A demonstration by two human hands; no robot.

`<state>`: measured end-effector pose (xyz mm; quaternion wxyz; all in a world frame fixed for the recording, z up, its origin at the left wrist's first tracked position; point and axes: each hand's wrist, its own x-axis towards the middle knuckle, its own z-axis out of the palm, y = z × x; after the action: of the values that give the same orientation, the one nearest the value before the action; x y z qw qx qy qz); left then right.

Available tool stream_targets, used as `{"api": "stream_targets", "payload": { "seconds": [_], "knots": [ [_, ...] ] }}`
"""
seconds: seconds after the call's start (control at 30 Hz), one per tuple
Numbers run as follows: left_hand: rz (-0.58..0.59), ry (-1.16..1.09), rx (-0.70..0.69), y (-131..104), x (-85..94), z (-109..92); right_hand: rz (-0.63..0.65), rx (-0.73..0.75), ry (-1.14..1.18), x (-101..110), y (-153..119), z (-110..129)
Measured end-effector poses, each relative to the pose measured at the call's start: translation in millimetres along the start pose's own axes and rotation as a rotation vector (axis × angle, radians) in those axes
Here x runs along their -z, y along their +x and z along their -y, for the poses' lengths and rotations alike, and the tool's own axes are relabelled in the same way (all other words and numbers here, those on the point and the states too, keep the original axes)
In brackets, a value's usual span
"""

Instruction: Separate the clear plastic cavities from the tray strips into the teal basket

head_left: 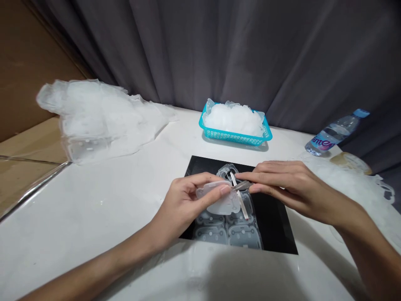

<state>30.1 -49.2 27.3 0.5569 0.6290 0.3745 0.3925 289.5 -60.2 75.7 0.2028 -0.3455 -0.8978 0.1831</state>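
Note:
My left hand (191, 198) pinches a translucent white plastic piece (222, 202) between thumb and fingers, above a black mat (272, 225). From the right, my right hand (278, 182) holds a small metal tool (242, 185), its tip at the edge of the piece near my left thumb. Under both hands, a sheet of clear moulded plastic shapes (211, 235) lies on the mat. A thin white stick (242, 207) with a reddish lower end rests slantwise over the sheet, partly behind the tool.
A blue basket (236, 136) full of white pieces stands at the back. Stacked translucent sheets (94, 113) lie at the left. At the right are a water bottle (333, 136) and a heap of plastic scraps (354, 188).

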Motion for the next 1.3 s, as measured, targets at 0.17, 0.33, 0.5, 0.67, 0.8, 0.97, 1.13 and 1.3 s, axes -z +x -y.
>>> {"api": "stream_targets", "payload": {
  "seconds": [0.17,0.33,0.5,0.67,0.8,0.97,1.13,1.3],
  "knots": [
    [-0.009,0.002,0.002,1.0,-0.6,0.2,0.003,-0.006,0.005,-0.3,0.1,-1.8],
    [-0.007,0.002,-0.017,0.0,-1.5,-1.0,0.000,-0.005,0.014,0.0,0.6,-0.7],
    [0.003,-0.008,-0.009,0.1,-1.8,-0.4,-0.005,0.004,0.005,-0.4,1.0,-1.2],
    [0.011,-0.021,0.024,-1.1,-1.3,-0.5,-0.022,-0.006,0.007,1.9,-0.7,-1.9],
    [-0.001,-0.028,0.021,-1.5,-2.0,-2.3,-0.072,-0.050,0.052,3.5,-0.1,2.0],
    [-0.005,-0.050,-0.061,0.0,-1.7,-1.8,-0.148,-0.080,0.161,-13.9,6.2,2.5],
    [0.010,-0.074,-0.159,1.8,1.4,2.2,-0.239,-0.004,0.237,-29.5,10.2,-5.2],
    [0.054,-0.092,-0.180,2.3,3.0,6.8,-0.282,0.093,0.226,-25.5,9.2,-7.5]
  ]
}}
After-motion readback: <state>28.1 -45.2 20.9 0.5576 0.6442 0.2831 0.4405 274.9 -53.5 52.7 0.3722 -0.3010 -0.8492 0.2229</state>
